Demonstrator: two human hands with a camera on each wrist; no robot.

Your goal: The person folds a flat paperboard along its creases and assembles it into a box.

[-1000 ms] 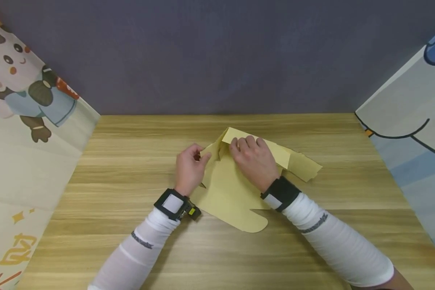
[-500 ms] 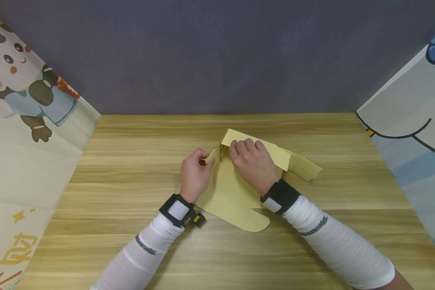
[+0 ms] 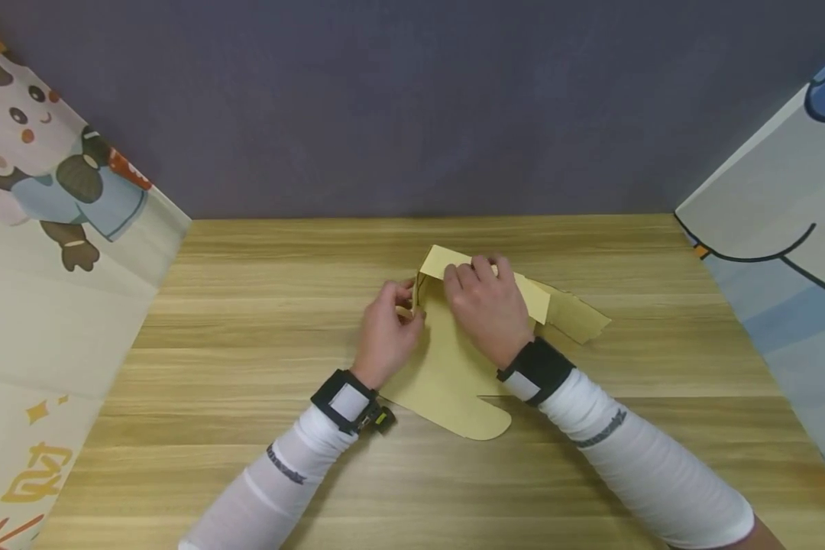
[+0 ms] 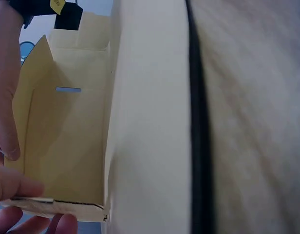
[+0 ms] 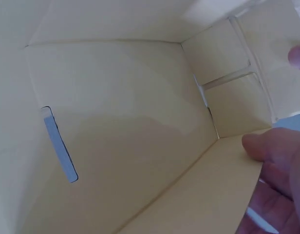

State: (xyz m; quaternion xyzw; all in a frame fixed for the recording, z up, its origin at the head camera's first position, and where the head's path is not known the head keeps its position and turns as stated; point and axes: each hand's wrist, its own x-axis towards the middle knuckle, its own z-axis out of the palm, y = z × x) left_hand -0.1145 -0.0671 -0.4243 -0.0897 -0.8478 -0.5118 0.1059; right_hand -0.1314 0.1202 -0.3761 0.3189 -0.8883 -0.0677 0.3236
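Cardboard flap has swung inward; dark sleeve lettering is illegible.

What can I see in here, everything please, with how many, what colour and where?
cardboard box: one, yellowish tan, partly folded, between the hands on the table
table: one, brown wood grain, under the box
back wall: one, dark grey, beyond the table
side walls: two, pale with cartoon prints, left and right
small cameras: two, black, one at each wrist
wristbands: two, black
sleeves: two, white, on the forearms
left hand: one, bare, pinching the box's left end
right hand: one, bare, gripping its far side
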